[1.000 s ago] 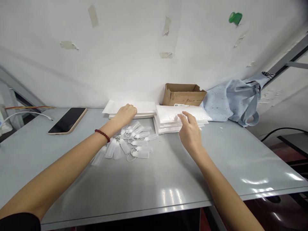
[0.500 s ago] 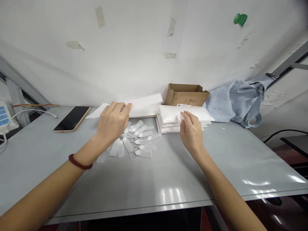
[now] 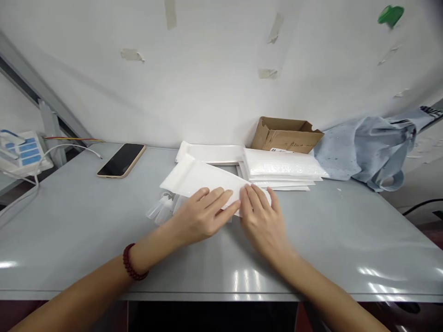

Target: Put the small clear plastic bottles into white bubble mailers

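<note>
My left hand point(image 3: 202, 216) and my right hand point(image 3: 260, 216) meet at the near edge of a flat white bag point(image 3: 197, 177) and pinch it between fingers and thumbs. The bag is held over a heap of small clear plastic bottles point(image 3: 162, 208), of which only a few show at its left side. Behind it lie a flat stack of white bags point(image 3: 211, 152) and a thicker stack of clear packets point(image 3: 280, 165). A dark red bead bracelet sits on my left wrist.
A phone point(image 3: 121, 160) lies face up at the back left of the grey table point(image 3: 86, 221). An open cardboard box point(image 3: 285, 133) stands against the wall, with a blue cloth bag point(image 3: 370, 147) to its right. A cabled device point(image 3: 22, 152) sits far left.
My left hand lifted one white bag off the rear stack and drew it toward me over the bottles. My right hand left the packet stack and joined it on the bag's near edge.
</note>
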Tool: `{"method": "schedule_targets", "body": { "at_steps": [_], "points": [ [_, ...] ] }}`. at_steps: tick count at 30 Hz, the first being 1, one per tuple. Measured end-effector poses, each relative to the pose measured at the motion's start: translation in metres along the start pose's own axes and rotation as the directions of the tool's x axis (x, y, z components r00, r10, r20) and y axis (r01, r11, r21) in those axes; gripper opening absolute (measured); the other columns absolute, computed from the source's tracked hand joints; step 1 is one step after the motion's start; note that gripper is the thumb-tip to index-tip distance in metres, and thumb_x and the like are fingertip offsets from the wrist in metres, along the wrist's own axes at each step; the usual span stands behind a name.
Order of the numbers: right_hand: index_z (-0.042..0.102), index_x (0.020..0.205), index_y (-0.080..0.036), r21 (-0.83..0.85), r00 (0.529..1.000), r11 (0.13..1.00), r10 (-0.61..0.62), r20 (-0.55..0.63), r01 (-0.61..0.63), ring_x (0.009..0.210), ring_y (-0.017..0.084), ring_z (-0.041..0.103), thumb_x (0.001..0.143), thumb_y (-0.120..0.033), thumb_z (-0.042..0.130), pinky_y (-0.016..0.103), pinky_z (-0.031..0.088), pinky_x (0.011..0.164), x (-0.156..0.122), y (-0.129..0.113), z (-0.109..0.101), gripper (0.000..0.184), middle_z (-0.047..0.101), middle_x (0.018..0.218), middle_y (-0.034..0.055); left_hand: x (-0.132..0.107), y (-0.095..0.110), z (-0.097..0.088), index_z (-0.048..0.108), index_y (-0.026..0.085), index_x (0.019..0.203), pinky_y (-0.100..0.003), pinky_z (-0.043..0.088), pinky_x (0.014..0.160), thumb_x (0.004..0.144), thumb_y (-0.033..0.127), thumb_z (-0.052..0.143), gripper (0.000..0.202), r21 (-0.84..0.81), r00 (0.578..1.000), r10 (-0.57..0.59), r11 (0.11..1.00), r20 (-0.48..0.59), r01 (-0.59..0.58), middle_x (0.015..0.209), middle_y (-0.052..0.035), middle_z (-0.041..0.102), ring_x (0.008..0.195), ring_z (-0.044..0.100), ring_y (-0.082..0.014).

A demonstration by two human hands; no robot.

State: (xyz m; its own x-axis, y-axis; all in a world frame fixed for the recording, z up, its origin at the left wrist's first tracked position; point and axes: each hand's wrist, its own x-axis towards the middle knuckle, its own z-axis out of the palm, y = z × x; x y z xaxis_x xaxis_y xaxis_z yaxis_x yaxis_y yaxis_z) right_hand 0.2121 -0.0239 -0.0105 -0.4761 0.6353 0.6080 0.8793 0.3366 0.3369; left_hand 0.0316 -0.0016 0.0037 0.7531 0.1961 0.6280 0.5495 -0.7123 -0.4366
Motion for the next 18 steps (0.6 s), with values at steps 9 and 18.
{"method": "schedule_targets", "body": {
  "at_steps": [9, 18],
  "points": [
    [0.061, 0.11, 0.002, 0.024, 1.0, 1.0, -0.009, -0.025, 0.01, 0.105, 0.029, 0.063, 0.082, 0.003, 0.041, 0.037, 0.049, 0.084, 0.003, 0.022, 0.007, 0.035, 0.068, 0.108, 0.019, -0.025, -0.066, -0.012, 0.065, 0.022, 0.102, -0.036, 0.051, 0.068, 0.09, 0.03, 0.051, 0.02, -0.27, 0.674, -0.726, 0.627, 0.135, 0.73, 0.1, -0.0104, 0.071, 0.092, 0.064, -0.0242],
    [0.054, 0.121, -0.003, 0.173, 0.997, 0.985, 0.009, 0.071, -0.021, 0.115, 0.032, 0.056, 0.078, -0.003, 0.044, 0.046, 0.045, 0.092, 0.002, 0.014, -0.004, 0.045, 0.06, 0.123, 0.0208, -0.024, -0.07, -0.015, 0.067, 0.016, 0.102, -0.024, 0.053, 0.06, 0.074, 0.023, 0.066, 0.029, -0.334, 0.218, -0.268, -0.539, 0.938, 0.773, 0.091, -0.0066, 0.073, 0.076, 0.068, -0.0184]
  ]
}}
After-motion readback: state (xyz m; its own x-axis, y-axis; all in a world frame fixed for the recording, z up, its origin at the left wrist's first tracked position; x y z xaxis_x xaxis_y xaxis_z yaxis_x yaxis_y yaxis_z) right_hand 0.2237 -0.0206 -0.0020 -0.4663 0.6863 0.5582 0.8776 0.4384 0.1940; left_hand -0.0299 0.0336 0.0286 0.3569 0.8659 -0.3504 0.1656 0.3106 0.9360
